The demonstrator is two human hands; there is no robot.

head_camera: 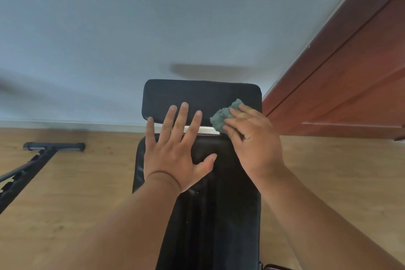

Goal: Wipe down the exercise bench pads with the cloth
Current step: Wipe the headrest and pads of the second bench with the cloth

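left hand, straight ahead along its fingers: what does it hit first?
The left hand lies flat with its fingers already over the far bench pad. Going on, it would slide across that pad, then likely reach the wall beyond; depth is unclear.

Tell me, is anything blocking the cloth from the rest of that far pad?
Partly: the left hand lies flat across the gap, fingers on the far pad just left of the cloth. The pad beyond them is bare.
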